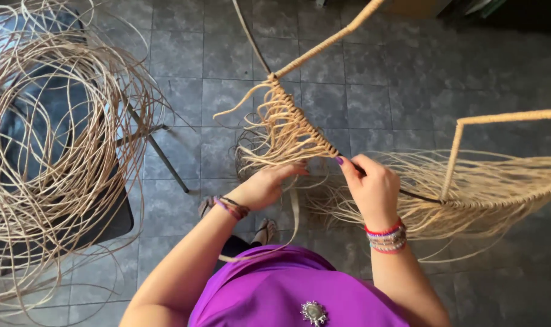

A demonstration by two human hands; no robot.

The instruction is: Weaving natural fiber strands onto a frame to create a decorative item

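Weaving is mid-wrap: the right hand [372,184] pinches the thin dark metal frame rod [418,197] at the wrapped edge while the left hand [264,186] apparently grips loose pale flat rattan strands [281,130], which next need pulling taut.

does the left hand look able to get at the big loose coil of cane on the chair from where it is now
Probably yes. The left hand is at the fringe of strands hanging from the wrapped rod, and the cane coil lies off to its left on the dark chair. Only open floor shows between them, though it looks like a stretch.
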